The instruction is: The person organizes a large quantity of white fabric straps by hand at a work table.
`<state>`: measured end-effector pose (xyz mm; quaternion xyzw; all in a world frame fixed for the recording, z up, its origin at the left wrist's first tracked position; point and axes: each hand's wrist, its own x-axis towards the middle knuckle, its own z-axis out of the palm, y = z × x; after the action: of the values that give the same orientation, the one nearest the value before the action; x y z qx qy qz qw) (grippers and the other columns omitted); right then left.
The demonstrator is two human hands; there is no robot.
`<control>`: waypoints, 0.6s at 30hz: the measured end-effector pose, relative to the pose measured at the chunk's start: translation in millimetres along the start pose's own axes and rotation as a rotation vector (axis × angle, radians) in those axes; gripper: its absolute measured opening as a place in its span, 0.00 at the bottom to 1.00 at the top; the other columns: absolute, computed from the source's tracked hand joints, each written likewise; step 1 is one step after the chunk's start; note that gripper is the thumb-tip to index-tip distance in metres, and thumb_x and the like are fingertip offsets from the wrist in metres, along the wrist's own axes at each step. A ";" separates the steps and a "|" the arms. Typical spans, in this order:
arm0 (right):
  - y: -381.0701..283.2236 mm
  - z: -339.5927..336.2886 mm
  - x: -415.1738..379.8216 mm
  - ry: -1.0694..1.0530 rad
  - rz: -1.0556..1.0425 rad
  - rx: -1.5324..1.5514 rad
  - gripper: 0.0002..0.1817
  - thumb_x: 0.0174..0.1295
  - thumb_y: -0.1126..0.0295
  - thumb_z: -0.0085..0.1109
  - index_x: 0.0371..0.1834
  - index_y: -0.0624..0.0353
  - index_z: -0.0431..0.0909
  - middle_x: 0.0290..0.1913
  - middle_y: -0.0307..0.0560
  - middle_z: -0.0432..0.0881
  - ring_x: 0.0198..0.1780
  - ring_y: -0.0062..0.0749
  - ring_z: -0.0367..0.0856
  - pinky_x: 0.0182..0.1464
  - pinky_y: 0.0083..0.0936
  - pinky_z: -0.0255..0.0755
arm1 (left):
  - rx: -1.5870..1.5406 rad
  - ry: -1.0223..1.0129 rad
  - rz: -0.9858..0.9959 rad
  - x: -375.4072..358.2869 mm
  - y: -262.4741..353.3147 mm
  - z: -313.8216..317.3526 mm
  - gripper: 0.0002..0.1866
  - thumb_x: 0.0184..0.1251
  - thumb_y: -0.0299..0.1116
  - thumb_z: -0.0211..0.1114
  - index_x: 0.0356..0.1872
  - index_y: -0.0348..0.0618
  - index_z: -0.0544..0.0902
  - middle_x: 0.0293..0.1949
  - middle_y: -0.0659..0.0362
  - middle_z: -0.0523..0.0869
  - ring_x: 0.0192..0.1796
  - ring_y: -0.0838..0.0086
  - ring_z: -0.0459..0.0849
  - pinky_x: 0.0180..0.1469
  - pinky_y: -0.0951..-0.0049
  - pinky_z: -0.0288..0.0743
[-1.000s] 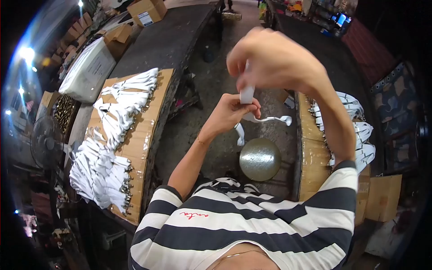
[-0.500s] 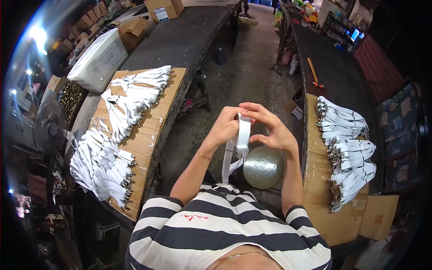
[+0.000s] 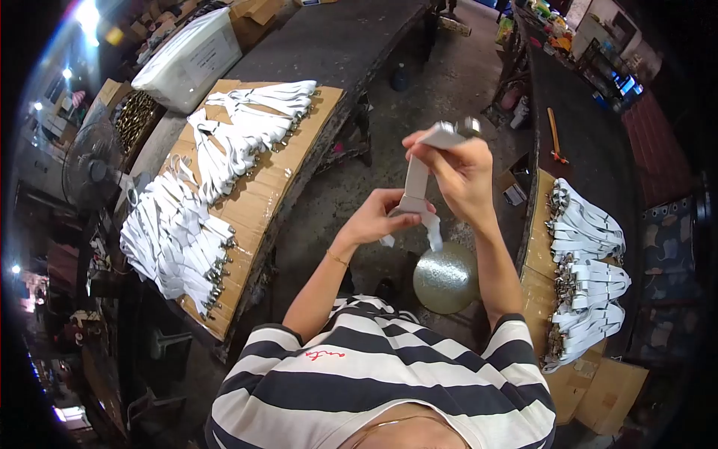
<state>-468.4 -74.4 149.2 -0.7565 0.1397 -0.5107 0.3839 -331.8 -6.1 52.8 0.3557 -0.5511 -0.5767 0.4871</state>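
A white strap (image 3: 416, 182) is stretched between my two hands above the floor. My left hand (image 3: 376, 218) pinches its lower part between thumb and fingers, and loose strap hangs below towards a round, shiny stool top (image 3: 446, 278). Higher up and to the right, my right hand (image 3: 465, 176) is closed on the strap's upper end. Shiny metal pieces (image 3: 469, 127) show beside the right fingers, blurred by motion.
Bundled white straps with metal ends lie on cardboard (image 3: 258, 196) on the left table and in piles (image 3: 588, 280) on the right. A hammer (image 3: 555, 136) rests on the right table. A white container (image 3: 191, 63) and a fan (image 3: 93, 165) stand at left.
My hands were close together around the strap and have moved apart. The right hand rose with the upper end, while the left stayed lower. The view shifted slightly.
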 end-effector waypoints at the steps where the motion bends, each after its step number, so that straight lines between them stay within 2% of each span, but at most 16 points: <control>1: -2.8 1.9 11.5 -0.007 0.009 -0.031 0.06 0.62 0.75 0.57 0.34 0.67 0.82 0.28 0.43 0.82 0.29 0.19 0.78 0.31 0.16 0.71 | 0.008 -0.046 0.023 2.6 -10.6 -6.0 0.13 0.60 0.29 0.66 0.45 0.38 0.80 0.45 0.59 0.84 0.49 0.80 0.78 0.51 0.77 0.72; 2: -7.8 3.8 24.4 -0.012 0.020 -0.061 0.06 0.62 0.75 0.57 0.34 0.67 0.82 0.28 0.42 0.82 0.30 0.18 0.77 0.31 0.16 0.70 | 0.005 -0.057 0.021 5.9 -15.3 -9.2 0.13 0.60 0.29 0.66 0.45 0.38 0.80 0.45 0.59 0.84 0.49 0.80 0.78 0.51 0.77 0.72; 4: -20.5 8.9 48.8 -0.049 0.087 -0.138 0.06 0.60 0.78 0.56 0.36 0.68 0.81 0.29 0.42 0.82 0.31 0.18 0.78 0.32 0.15 0.71 | -0.207 0.054 0.053 14.0 -22.6 -14.3 0.19 0.62 0.27 0.61 0.54 0.39 0.72 0.50 0.56 0.82 0.53 0.77 0.77 0.56 0.75 0.69; 5: -15.1 13.3 59.7 -0.036 0.050 -0.117 0.06 0.59 0.79 0.55 0.36 0.68 0.81 0.29 0.42 0.82 0.32 0.18 0.79 0.33 0.15 0.72 | -0.390 0.062 0.066 17.1 -31.0 -19.8 0.23 0.63 0.24 0.55 0.59 0.40 0.63 0.53 0.52 0.80 0.57 0.72 0.76 0.61 0.73 0.66; 6: -11.0 17.3 72.1 -0.026 0.005 -0.099 0.07 0.58 0.80 0.54 0.36 0.68 0.81 0.29 0.42 0.82 0.33 0.18 0.79 0.35 0.15 0.72 | -0.385 0.044 0.070 19.6 -41.2 -28.1 0.23 0.63 0.24 0.55 0.59 0.40 0.63 0.53 0.52 0.80 0.57 0.72 0.76 0.61 0.73 0.66; 8: -11.6 25.1 97.5 -0.013 0.010 -0.088 0.09 0.56 0.82 0.51 0.37 0.68 0.81 0.30 0.42 0.83 0.34 0.18 0.80 0.37 0.14 0.73 | -0.508 0.172 0.184 29.0 -48.2 -45.1 0.26 0.62 0.20 0.53 0.62 0.38 0.59 0.54 0.47 0.78 0.58 0.68 0.76 0.64 0.70 0.64; 9: -8.5 29.0 109.8 -0.017 0.025 -0.137 0.09 0.57 0.81 0.51 0.37 0.67 0.81 0.30 0.42 0.83 0.34 0.18 0.80 0.36 0.15 0.73 | -0.501 0.170 0.210 30.5 -46.4 -55.6 0.24 0.62 0.21 0.53 0.60 0.35 0.63 0.57 0.46 0.76 0.60 0.66 0.74 0.66 0.68 0.62; 11: 0.9 40.6 130.5 -0.026 0.069 -0.144 0.09 0.57 0.80 0.52 0.37 0.66 0.82 0.30 0.42 0.83 0.34 0.18 0.80 0.37 0.15 0.73 | -0.465 0.125 0.212 31.8 -44.1 -81.1 0.22 0.62 0.23 0.52 0.59 0.34 0.66 0.58 0.45 0.75 0.61 0.65 0.73 0.66 0.68 0.61; 12: 11.3 46.6 141.5 -0.001 0.004 -0.112 0.09 0.59 0.74 0.54 0.37 0.66 0.83 0.25 0.40 0.83 0.26 0.14 0.76 0.28 0.15 0.68 | -0.422 0.076 0.220 32.9 -42.4 -92.2 0.20 0.63 0.24 0.52 0.57 0.32 0.69 0.60 0.44 0.74 0.62 0.65 0.72 0.67 0.68 0.60; 13: 16.5 54.6 150.7 0.017 0.012 -0.098 0.09 0.60 0.72 0.56 0.37 0.65 0.83 0.25 0.40 0.82 0.26 0.15 0.76 0.28 0.15 0.68 | -0.439 0.068 0.238 34.9 -40.7 -101.5 0.18 0.62 0.27 0.52 0.52 0.32 0.74 0.59 0.44 0.74 0.63 0.64 0.71 0.67 0.66 0.60; 15: 25.3 67.8 170.1 0.040 0.003 -0.095 0.09 0.61 0.71 0.57 0.36 0.65 0.83 0.26 0.40 0.82 0.26 0.16 0.77 0.28 0.15 0.69 | -0.437 0.040 0.254 37.6 -36.5 -123.3 0.18 0.61 0.28 0.52 0.52 0.32 0.75 0.59 0.44 0.74 0.63 0.64 0.71 0.67 0.66 0.60; 17: 33.9 80.7 188.2 0.026 0.119 -0.004 0.10 0.61 0.67 0.60 0.35 0.64 0.83 0.26 0.40 0.82 0.27 0.17 0.77 0.28 0.16 0.70 | -0.435 0.051 0.259 38.5 -33.9 -143.4 0.18 0.58 0.28 0.52 0.50 0.32 0.76 0.59 0.44 0.74 0.63 0.64 0.71 0.67 0.66 0.59; 18: 35.6 87.9 197.9 0.025 0.111 -0.007 0.10 0.61 0.67 0.60 0.35 0.64 0.83 0.26 0.40 0.82 0.27 0.17 0.77 0.28 0.16 0.70 | -0.433 0.048 0.267 38.4 -38.2 -155.0 0.18 0.58 0.28 0.52 0.50 0.32 0.76 0.59 0.44 0.74 0.63 0.64 0.71 0.67 0.66 0.59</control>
<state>-297.7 -179.1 239.0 -0.7424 0.1881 -0.4977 0.4071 -202.0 -90.7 -1.5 0.1808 -0.4451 -0.6034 0.6365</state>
